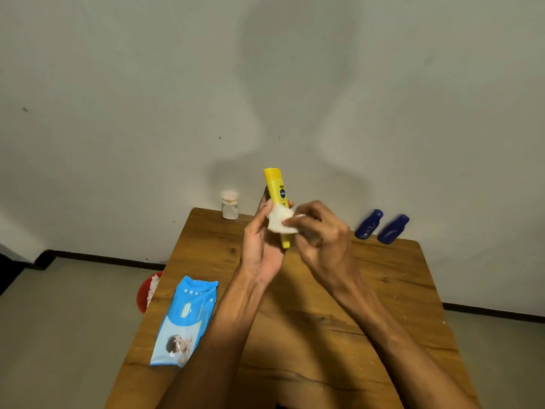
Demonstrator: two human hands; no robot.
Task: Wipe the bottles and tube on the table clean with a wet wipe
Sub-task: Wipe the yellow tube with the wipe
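A yellow tube [275,184] is held upright above the wooden table [392,290] by my left hand [261,246], which grips its lower half. My right hand [318,234] pinches a white wet wipe [279,221] wrapped around the tube's middle. Two dark blue bottles [368,225] [393,229] stand side by side at the table's far right edge. A small white bottle [230,204] with a pale cap stands at the far left corner.
A blue wet-wipe pack [184,321] lies flat on the table's left side near the edge. A red bin [147,292] with crumpled white wipes sits on the floor left of the table. A plain wall rises behind.
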